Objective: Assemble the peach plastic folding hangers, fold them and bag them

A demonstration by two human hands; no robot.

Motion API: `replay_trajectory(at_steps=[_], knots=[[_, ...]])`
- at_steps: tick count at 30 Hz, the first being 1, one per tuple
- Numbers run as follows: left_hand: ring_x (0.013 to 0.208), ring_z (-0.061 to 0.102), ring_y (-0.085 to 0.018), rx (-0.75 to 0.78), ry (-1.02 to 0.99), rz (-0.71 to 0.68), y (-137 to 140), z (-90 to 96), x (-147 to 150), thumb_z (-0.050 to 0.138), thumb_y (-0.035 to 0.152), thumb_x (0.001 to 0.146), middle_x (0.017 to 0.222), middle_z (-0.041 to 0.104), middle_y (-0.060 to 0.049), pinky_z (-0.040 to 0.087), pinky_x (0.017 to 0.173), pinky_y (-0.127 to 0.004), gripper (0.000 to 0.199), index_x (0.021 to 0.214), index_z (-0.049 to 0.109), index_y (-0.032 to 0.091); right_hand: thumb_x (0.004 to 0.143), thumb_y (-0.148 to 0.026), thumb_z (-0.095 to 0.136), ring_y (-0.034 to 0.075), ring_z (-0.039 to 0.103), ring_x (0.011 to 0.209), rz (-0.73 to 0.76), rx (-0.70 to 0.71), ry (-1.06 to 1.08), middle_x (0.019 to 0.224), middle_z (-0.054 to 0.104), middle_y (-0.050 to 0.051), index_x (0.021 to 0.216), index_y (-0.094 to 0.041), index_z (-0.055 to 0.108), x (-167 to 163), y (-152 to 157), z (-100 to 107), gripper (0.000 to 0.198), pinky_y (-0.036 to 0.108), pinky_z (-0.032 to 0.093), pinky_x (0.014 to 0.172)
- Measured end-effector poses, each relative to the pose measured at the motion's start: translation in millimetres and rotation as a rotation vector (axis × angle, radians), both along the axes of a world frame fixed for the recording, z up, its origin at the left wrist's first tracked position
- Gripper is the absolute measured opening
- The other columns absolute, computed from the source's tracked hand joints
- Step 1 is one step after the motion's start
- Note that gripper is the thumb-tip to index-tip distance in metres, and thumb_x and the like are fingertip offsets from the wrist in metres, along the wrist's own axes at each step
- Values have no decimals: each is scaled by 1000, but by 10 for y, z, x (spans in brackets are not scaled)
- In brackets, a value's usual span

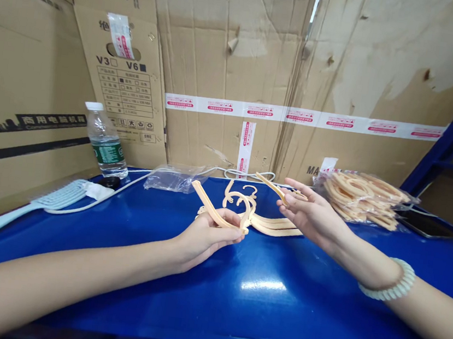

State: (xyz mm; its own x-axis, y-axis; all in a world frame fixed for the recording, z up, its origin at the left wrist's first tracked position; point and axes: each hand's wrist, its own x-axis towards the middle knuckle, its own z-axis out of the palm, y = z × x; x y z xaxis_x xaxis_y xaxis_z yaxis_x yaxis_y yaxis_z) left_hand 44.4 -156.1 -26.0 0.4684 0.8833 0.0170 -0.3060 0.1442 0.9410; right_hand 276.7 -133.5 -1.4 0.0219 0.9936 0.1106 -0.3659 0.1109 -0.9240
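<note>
My left hand (207, 238) is closed around a peach-coloured plastic hanger piece (208, 202). One curved arm of that piece points up and left, and a hook shape rises near my fingertips. My right hand (307, 212), raised a little to the right, pinches a slim peach hanger arm (269, 185) that slants up to the left. The two held parts are apart. Behind my hands, more peach hanger parts (279, 228) lie on the blue table (210, 305), with a small hook (250, 189) among them. My fingers partly hide both held pieces.
Clear plastic bags of peach hangers (359, 194) lie at the back right, beside a dark flat device (426, 224). Toward the left are a water bottle (107, 146), a light-blue hairbrush (58, 195), a white cable (118, 192) and a clear wrapper (171, 179). Cardboard (231, 65) stands behind.
</note>
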Motion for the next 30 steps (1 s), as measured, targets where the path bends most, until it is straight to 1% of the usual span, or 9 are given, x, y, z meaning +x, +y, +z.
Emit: replay_trajectory(at_steps=[2,5,9,12,15,19,24,27,30], knots=[[71,60,-10,4,1,-4,10,-13,-4,84,13,61,72,66,0,46,71,-21,25,76,64,13,60,-2,79,12,68,76,57,-50,20,88,67,0,101,-23,65,-27,-5,-26,48,26,59,82],[71,60,-9,10,4,-5,19,-33,-9,85,14,61,72,66,0,45,71,-21,27,76,63,14,62,-3,80,13,69,75,154,-73,14,85,66,0,94,-21,65,-83,-49,-65,40,29,59,87],[73,60,-10,21,12,-4,7,-33,-3,87,15,59,74,65,0,46,74,-21,29,75,63,14,67,-15,83,19,71,89,299,-20,-37,87,69,2,94,-21,63,-192,-200,-99,34,36,55,94],[77,61,-10,69,26,-39,-1,-26,1,86,14,62,80,65,0,46,81,-23,25,73,63,14,70,-21,83,17,70,92,371,21,-102,91,72,2,93,-21,63,-272,-306,-122,31,33,54,91],[81,60,-11,125,12,-58,10,-41,-1,83,11,66,86,64,0,45,92,-29,24,74,61,15,66,-23,85,11,67,80,370,74,-190,84,71,0,87,-19,66,-322,-335,-157,29,23,52,77],[93,63,-16,174,17,-64,31,-78,-7,82,10,67,95,66,-3,43,99,-37,27,76,57,16,64,-27,87,9,62,66,373,66,-229,74,71,-1,84,-17,68,-342,-309,-199,29,21,48,63],[111,61,-25,195,66,-61,27,-112,-11,81,12,68,99,70,-6,43,99,-40,29,77,55,17,63,-28,86,12,65,69,372,81,-273,78,74,3,87,-17,70,-344,-319,-177,31,24,50,67],[113,61,-26,236,89,-51,23,-120,-17,80,13,69,96,71,-6,44,98,-39,25,76,57,17,63,-29,86,14,68,73,370,107,-318,82,75,3,86,-17,71,-348,-336,-146,30,27,52,73],[110,62,-26,265,142,-35,11,-107,-20,79,13,70,93,72,-6,45,96,-38,18,77,63,17,65,-30,85,14,67,71,373,142,-360,80,75,3,84,-18,72,-352,-344,-130,26,25,52,68]])
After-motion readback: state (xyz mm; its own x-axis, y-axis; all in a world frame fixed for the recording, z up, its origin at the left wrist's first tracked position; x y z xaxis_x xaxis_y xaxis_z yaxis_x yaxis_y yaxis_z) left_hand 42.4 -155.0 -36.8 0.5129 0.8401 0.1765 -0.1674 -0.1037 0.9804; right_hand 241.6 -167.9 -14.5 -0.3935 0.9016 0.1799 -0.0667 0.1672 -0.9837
